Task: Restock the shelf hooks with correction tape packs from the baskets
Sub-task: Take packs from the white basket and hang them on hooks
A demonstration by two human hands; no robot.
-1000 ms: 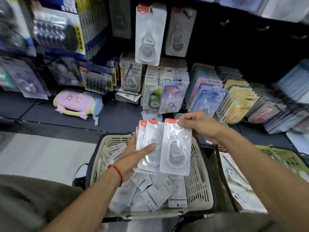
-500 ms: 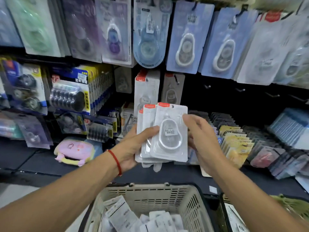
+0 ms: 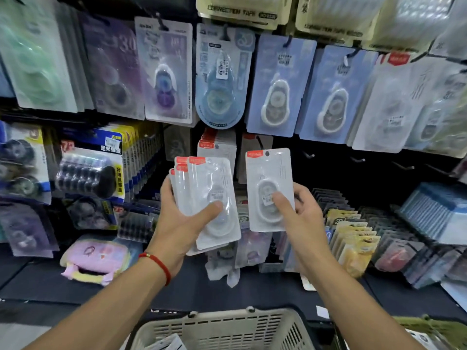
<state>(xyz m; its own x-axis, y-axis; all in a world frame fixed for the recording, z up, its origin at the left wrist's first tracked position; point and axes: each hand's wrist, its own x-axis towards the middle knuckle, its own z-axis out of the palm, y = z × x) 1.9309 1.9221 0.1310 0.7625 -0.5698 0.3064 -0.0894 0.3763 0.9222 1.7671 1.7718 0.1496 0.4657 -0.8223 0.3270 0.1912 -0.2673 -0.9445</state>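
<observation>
Left hand [image 3: 184, 221] raised, clamping fanned pack stack [image 3: 214, 198]; right hand [image 3: 300, 218] pinching single pack [image 3: 269, 190] upright.

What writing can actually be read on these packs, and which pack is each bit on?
"CORRECTION TAPE": cream card pack hanging on the top row.
"30": purple pack at upper left.
"6": blue and yellow pack at left; its Chinese text is too blurred to quote.
Unreadable: red tab on the single pack in the right hand; red tabs on the stack in the left hand.
</observation>
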